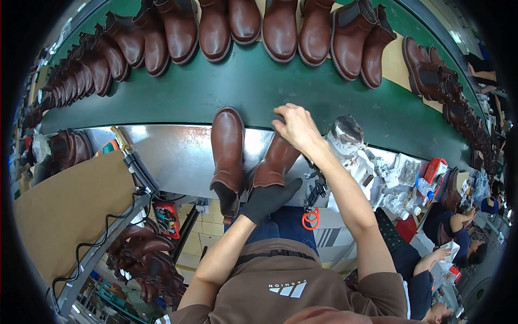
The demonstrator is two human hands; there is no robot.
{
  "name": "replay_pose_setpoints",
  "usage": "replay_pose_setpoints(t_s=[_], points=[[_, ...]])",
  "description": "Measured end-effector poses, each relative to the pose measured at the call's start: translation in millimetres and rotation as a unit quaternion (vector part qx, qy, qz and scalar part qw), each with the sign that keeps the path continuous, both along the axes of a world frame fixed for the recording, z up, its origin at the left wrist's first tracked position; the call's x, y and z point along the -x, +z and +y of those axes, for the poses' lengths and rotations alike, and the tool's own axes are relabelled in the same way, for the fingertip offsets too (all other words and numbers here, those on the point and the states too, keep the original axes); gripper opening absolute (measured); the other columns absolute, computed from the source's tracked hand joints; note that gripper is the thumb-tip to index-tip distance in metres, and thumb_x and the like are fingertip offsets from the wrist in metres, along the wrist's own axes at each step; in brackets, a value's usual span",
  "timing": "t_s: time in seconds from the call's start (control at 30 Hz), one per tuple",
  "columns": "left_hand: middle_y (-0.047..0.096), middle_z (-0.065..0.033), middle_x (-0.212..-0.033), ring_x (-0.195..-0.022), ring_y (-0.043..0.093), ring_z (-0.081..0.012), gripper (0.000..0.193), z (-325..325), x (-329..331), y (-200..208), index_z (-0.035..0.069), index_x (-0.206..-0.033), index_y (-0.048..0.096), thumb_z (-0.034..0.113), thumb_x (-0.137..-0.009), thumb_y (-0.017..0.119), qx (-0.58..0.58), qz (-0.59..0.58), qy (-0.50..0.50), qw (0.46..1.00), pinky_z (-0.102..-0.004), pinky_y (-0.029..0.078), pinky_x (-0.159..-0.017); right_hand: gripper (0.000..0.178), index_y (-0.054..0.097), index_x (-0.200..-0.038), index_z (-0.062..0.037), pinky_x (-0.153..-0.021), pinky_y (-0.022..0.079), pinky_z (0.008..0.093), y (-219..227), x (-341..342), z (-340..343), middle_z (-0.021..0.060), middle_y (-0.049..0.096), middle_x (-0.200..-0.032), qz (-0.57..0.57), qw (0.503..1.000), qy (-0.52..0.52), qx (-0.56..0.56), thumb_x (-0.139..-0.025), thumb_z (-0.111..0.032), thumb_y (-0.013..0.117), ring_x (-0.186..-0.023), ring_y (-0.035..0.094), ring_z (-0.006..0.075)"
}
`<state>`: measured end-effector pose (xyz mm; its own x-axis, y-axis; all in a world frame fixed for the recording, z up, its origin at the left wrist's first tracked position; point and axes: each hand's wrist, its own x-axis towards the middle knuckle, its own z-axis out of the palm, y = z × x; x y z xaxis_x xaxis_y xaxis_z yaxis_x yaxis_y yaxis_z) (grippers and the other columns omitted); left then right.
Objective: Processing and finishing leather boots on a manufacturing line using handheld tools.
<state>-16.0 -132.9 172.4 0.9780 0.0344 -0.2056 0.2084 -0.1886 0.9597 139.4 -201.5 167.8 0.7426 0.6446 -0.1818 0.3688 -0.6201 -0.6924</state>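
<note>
**Smooth brown boot (277,158) slants across shiny metal**

Head view: the glossy, leather-like boot lies on a reflective metal surface (178,156), beside a round-toed second boot (227,143); a matte green bench (183,102) extends beyond. The left hand (270,203), gloved in dark fabric, meets the shaft end, fingers stretched rightward; whether it grips, I cannot tell. The bare right hand (297,128) arches over the far end, fingers loosely bent; any hold there is hidden.

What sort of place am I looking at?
Probably a shoe factory: long rows of matching brown boots stand on a green work surface, more brown footwear lies piled at lower left, and other people are on the right.
</note>
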Motion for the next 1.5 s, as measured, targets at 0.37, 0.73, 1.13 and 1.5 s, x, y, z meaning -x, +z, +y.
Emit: replay_pose_setpoints(t_s=[0.37, 0.73, 1.13, 1.5], points=[[0.043, -0.0121, -0.134, -0.126, 0.039, -0.0215, 0.078, -2.9, -1.1, -6.1, 0.002, -0.138, 0.028, 0.016, -0.074, 0.070, 0.043, 0.034, 0.020, 0.998, -0.0323, 0.029, -0.105, 0.030, 0.064, -0.096, 0.0051, -0.075, 0.049, 0.0401, -12.9, -7.6, 0.7, 0.0208, 0.063, -0.088, -0.013, 0.999, 0.043, 0.023, -0.075, -0.016, 0.065, -0.081, 0.063, 0.0353], [0.044, -0.0120, -0.133, -0.124, 0.040, -0.0231, 0.072, 0.5, 2.6, -4.3, 0.004, -0.135, 0.035, 0.026, -0.076, 0.069, 0.032, 0.084, 0.023, 0.996, -0.0326, 0.030, -0.104, 0.031, 0.064, -0.098, 0.0057, -0.078, 0.049, 0.0377, -7.3, -12.0, 12.6, 0.0225, 0.063, -0.093, 0.007, 0.997, 0.059, 0.058, -0.074, -0.014, 0.065, -0.086, 0.062, 0.0352], [0.043, -0.0120, -0.133, -0.125, 0.039, -0.0236, 0.071, 4.2, 3.4, -4.7, 0.005, -0.135, 0.035, 0.031, -0.077, 0.068, 0.058, 0.086, 0.032, 0.994, -0.0333, 0.030, -0.105, 0.032, 0.065, -0.097, 0.0033, -0.072, 0.050, 0.0362, 4.3, -5.2, 7.9, 0.0208, 0.065, -0.088, -0.004, 0.997, 0.042, 0.066, -0.073, -0.016, 0.069, -0.079, 0.064, 0.0298], [0.047, -0.0161, -0.129, -0.120, 0.044, -0.0276, 0.071, 4.6, 5.4, -9.7, 0.003, -0.131, 0.040, 0.042, -0.078, 0.065, 0.067, 0.133, 0.005, 0.989, -0.0340, 0.033, -0.102, 0.028, 0.063, -0.103, 0.0004, -0.075, 0.050, 0.0319, -1.1, -10.9, 10.0, 0.0181, 0.063, -0.094, -0.183, 0.978, -0.098, -0.036, -0.078, -0.011, 0.067, -0.082, 0.063, 0.0272]])
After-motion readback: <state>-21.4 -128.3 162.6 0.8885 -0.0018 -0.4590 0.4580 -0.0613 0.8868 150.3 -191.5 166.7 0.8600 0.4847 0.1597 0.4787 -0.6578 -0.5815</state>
